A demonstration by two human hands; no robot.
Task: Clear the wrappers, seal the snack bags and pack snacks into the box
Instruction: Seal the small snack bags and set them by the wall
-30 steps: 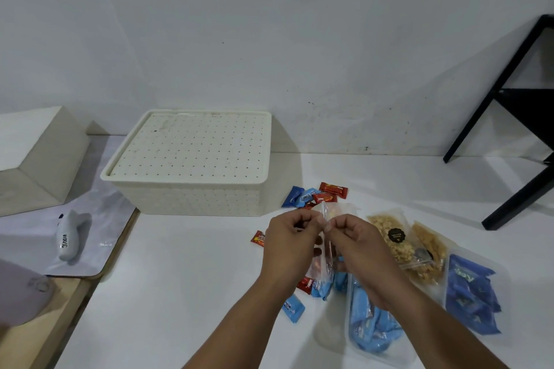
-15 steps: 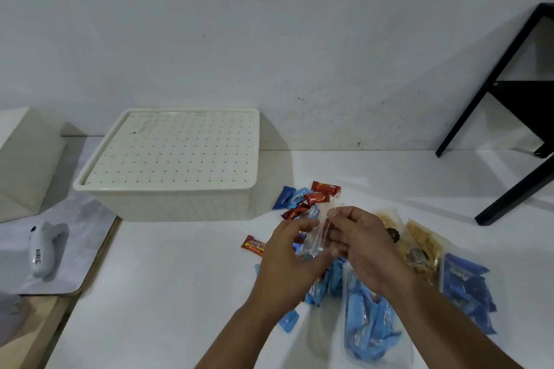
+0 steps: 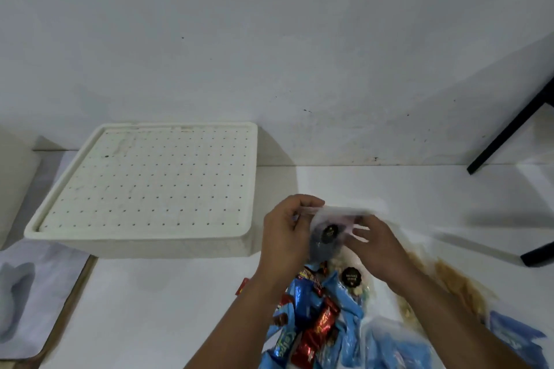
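A clear snack bag (image 3: pixel 328 234) with a round black label hangs above the white table, held between both hands. My left hand (image 3: pixel 284 237) pinches its top left edge, and my right hand (image 3: pixel 379 244) pinches the top on the right side. Below the hands lies a heap of blue and red snack packets (image 3: pixel 311 323). A second clear bag with a black label (image 3: pixel 351 276) lies just under my right hand. The cream perforated box (image 3: pixel 150 186), lid on, stands to the left by the wall.
Clear bags of brownish snacks (image 3: pixel 458 281) and of blue packets (image 3: pixel 515 338) lie on the white table (image 3: pixel 419 195) at the right. A black frame's legs (image 3: pixel 509 132) stand at far right. A grey mat (image 3: pixel 36 293) with a pale object lies far left.
The view has tipped down and closer. The hands have lifted from the pile and now hold a labelled clear bag up by its top, spread wider apart.
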